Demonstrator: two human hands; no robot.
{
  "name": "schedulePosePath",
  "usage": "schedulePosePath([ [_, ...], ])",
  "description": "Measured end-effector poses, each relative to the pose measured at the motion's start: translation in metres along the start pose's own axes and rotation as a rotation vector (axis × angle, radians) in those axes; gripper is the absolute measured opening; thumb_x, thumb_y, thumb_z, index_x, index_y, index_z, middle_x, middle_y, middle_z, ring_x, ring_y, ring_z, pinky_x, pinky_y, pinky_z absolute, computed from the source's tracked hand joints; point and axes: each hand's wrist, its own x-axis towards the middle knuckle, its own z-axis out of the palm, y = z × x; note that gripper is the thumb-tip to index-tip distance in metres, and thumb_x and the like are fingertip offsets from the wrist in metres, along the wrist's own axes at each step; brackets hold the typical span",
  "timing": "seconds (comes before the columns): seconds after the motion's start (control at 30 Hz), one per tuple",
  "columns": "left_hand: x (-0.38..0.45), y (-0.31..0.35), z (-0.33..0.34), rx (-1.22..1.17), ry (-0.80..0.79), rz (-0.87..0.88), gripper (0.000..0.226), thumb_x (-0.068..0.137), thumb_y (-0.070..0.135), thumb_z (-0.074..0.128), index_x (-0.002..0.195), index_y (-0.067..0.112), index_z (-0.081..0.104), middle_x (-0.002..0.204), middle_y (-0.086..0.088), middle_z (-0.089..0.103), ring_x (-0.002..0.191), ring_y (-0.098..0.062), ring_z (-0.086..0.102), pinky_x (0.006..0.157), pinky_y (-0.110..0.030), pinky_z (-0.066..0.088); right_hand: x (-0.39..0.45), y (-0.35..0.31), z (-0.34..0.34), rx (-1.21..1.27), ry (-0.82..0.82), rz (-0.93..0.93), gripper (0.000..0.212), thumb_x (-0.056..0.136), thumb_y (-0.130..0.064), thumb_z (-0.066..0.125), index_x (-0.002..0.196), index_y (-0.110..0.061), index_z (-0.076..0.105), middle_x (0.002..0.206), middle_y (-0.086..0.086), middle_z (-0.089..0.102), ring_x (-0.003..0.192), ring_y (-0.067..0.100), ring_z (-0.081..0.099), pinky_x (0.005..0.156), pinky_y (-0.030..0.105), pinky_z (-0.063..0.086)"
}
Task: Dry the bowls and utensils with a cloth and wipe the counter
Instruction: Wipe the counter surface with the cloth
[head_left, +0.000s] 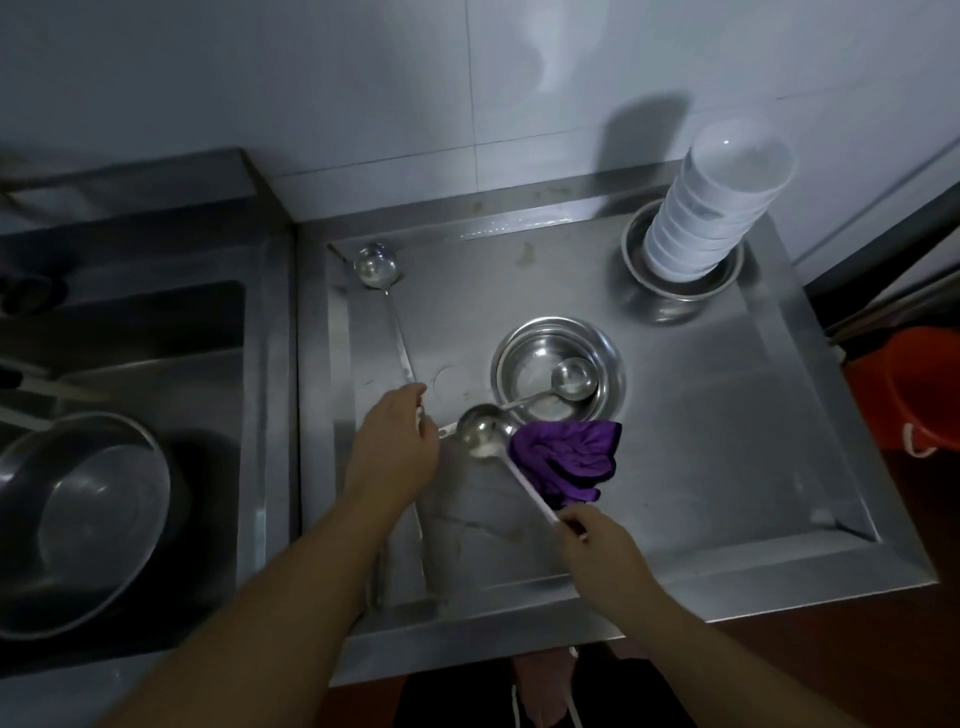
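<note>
Ladles on the steel counter (701, 431): left hand (395, 441) is gripping the long ladle (375, 266) by its handle; right hand (597, 540) is pinching a second ladle (480, 430), with the purple cloth (569, 457) lying against its handle beside a steel bowl (558, 376).

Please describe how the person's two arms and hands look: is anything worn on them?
Both forearms are bare to the frame's lower edge; no sleeves show. The left hand and right hand have no gloves, and no rings, watch or bracelet can be seen in the dim light.
</note>
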Motion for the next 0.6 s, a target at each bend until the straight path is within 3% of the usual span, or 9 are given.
schedulePosePath([
  [0.07, 0.016, 0.004, 0.009, 0.061, -0.089, -0.023, 0.047, 0.104, 0.023, 0.052, 0.151, 0.017, 0.05, 0.149, -0.008, 0.055, 0.133, -0.028, 0.055, 0.112, -0.047, 0.048, 0.004, -0.006, -0.002, 0.192, 0.059, 0.106, 0.018, 0.103, -0.02, 0.06, 0.086, -0.021, 0.067, 0.082, 0.013, 0.068, 0.062, 0.01, 0.056, 0.058, 0.028, 0.047],
  [0.17, 0.033, 0.008, 0.025, 0.225, -0.243, -0.007, 0.045, 0.106, 0.027, 0.05, 0.15, 0.017, 0.051, 0.148, -0.012, 0.055, 0.131, -0.033, 0.055, 0.11, -0.046, 0.048, 0.015, -0.014, -0.005, 0.385, 0.151, 0.2, 0.017, 0.105, -0.019, 0.058, 0.092, -0.016, 0.069, 0.088, 0.014, 0.071, 0.072, 0.023, 0.058, 0.071, 0.042, 0.049],
  [0.33, 0.057, 0.015, 0.048, 0.373, -0.352, 0.0, 0.031, 0.106, 0.028, 0.044, 0.129, 0.015, 0.059, 0.121, -0.011, 0.064, 0.103, -0.033, 0.062, 0.089, -0.047, 0.055, 0.027, -0.016, -0.011, 0.538, 0.21, 0.312, 0.014, 0.105, -0.018, 0.057, 0.099, -0.011, 0.068, 0.084, 0.011, 0.066, 0.068, 0.022, 0.056, 0.067, 0.039, 0.049],
  [0.43, 0.067, 0.016, 0.059, 0.37, -0.398, -0.033, 0.016, 0.105, 0.024, 0.046, 0.11, 0.014, 0.058, 0.105, -0.009, 0.065, 0.086, -0.027, 0.06, 0.072, -0.038, 0.049, 0.029, -0.014, -0.012, 0.637, 0.217, 0.365, 0.014, 0.106, -0.015, 0.057, 0.101, -0.01, 0.069, 0.083, 0.007, 0.066, 0.063, 0.018, 0.055, 0.061, 0.034, 0.048],
  [0.6, 0.078, 0.014, 0.065, 0.357, -0.479, -0.041, 0.018, 0.099, 0.008, 0.053, 0.1, 0.006, 0.071, 0.102, -0.015, 0.07, 0.084, -0.028, 0.061, 0.07, -0.034, 0.045, 0.026, -0.005, -0.013, 0.735, 0.222, 0.401, 0.016, 0.106, -0.013, 0.057, 0.1, -0.008, 0.07, 0.079, 0.005, 0.065, 0.061, 0.015, 0.052, 0.055, 0.029, 0.047],
])
